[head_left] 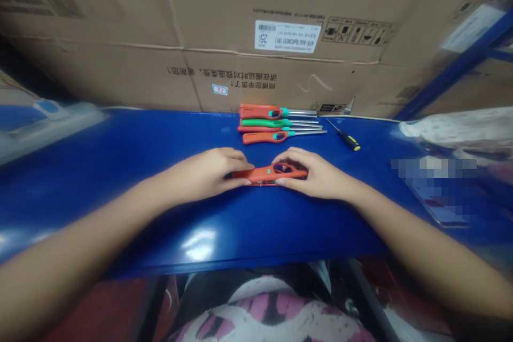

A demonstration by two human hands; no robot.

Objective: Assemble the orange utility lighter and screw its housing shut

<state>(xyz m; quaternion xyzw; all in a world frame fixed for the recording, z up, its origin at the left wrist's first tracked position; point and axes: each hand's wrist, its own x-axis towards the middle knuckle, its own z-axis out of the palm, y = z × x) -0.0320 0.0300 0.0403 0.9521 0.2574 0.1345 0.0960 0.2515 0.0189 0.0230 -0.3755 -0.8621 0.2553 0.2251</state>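
An orange lighter body (262,174), with a small green piece on its side and a finger loop at its right end, is held low over the blue table between both hands. Along its lower edge the two shell halves look slightly apart, with something thin showing in the gap. My left hand (226,171) pinches the left end between thumb and fingers. Closed around the looped right end is my right hand (308,171), its thumb at the near edge. No metal tube shows on this lighter. Just beyond the hands lie several long-tube lighters (262,138), orange, red and green.
A screwdriver (348,140) with a black and yellow handle lies right of the lighters. A phone (436,203), partly pixelated, rests at the right near white cloth (449,128). Large cardboard boxes (140,26) stand behind the blue table (256,230). Something clear and plastic-like (52,128) lies left.
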